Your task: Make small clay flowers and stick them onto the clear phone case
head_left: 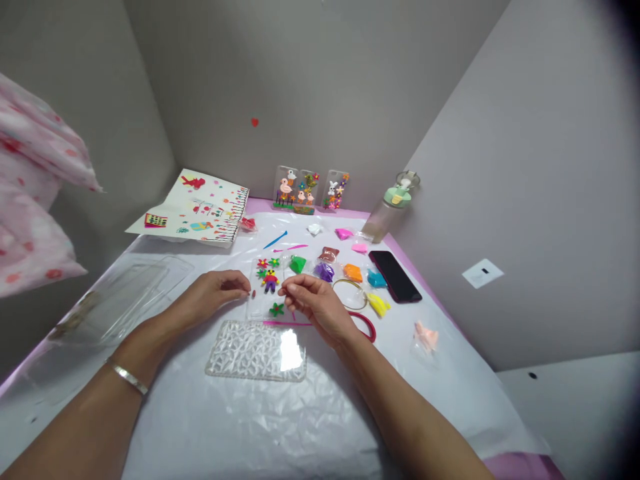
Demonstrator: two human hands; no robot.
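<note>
My left hand [227,288] is just left of a clear phone case [255,310], its fingers loosely bent and nothing visible in them. Close to its fingertips lies a tiny reddish-brown clay piece [253,293]. My right hand [317,303] hovers over the case's right side with thumb and forefinger pinched; whatever is between them is too small to make out. A clay figure [271,281] in red, yellow and purple lies on the case, among several clay flowers [277,309]. Nearer me is a clear textured panel [256,350].
Bagged clay lumps, including orange [353,272] and yellow [379,305], lie right of the case. Beyond are a phone [396,276], a bottle [386,213] and decorated cases [286,188]. A decorated paper sheet [200,208] and clear plastic packaging [120,300] are leftward.
</note>
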